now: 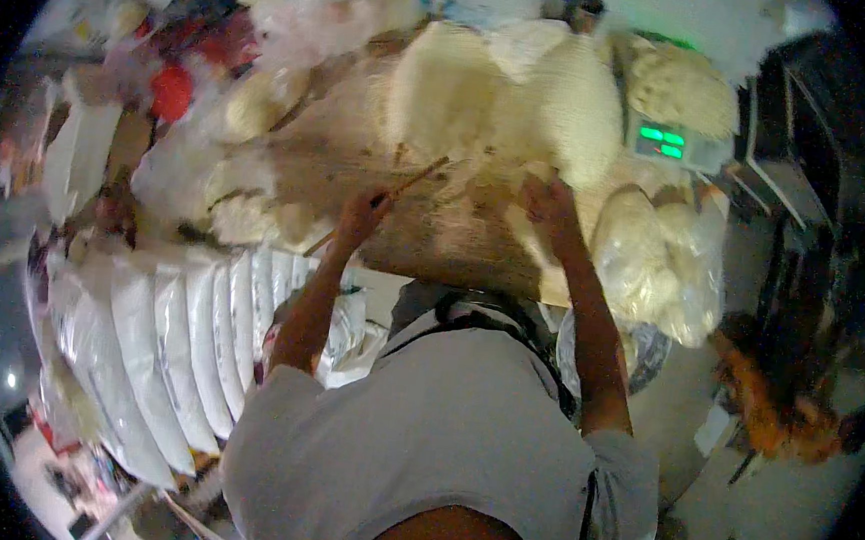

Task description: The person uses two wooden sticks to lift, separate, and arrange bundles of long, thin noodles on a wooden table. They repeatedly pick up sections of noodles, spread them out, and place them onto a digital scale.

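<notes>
My left hand point(364, 213) is closed round a thin wooden stick point(422, 175), which slants up to the right over the wooden tabletop point(425, 234). To its right, my right hand point(551, 206) has its fingers curled, smeared a little by motion. Pale material point(527, 235) shows just below those fingers, but whether they grip it I cannot tell. Beyond both hands lies a broad cream-coloured mass point(446, 80) with a finely lined surface, and a similar rounded mass point(579, 110) stands at its right. Blur hides what they are made of.
A scale point(677, 147) with a green lit display carries a cream-coloured pile point(681, 87) at the far right. Clear bags of pale stuff point(644, 255) sit at the right edge. Several white sacks point(157, 341) stand in a row at the left. A red item point(171, 91) lies far left.
</notes>
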A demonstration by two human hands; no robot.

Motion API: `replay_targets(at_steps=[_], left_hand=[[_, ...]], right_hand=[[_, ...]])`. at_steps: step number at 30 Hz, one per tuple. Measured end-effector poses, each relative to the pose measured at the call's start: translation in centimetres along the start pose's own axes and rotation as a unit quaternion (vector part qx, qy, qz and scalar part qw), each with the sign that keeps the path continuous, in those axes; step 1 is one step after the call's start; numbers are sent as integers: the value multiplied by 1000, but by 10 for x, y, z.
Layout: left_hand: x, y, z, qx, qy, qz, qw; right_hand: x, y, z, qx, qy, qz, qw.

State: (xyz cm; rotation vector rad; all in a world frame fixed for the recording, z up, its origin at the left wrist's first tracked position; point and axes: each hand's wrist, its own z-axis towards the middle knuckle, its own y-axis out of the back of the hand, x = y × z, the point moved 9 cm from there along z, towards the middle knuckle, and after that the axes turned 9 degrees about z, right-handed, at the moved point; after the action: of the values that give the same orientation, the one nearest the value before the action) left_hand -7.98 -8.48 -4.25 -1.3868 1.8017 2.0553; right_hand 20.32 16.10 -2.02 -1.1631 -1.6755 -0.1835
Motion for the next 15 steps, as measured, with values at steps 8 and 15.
replay_targets(at_steps=[8, 15], left_hand=[[161, 109, 73, -266, 33, 83, 960], [32, -23, 95, 18, 86, -103, 991]], right_hand=[[-7, 28, -1, 36, 62, -109, 991], [34, 10, -10, -1, 65, -250, 966]])
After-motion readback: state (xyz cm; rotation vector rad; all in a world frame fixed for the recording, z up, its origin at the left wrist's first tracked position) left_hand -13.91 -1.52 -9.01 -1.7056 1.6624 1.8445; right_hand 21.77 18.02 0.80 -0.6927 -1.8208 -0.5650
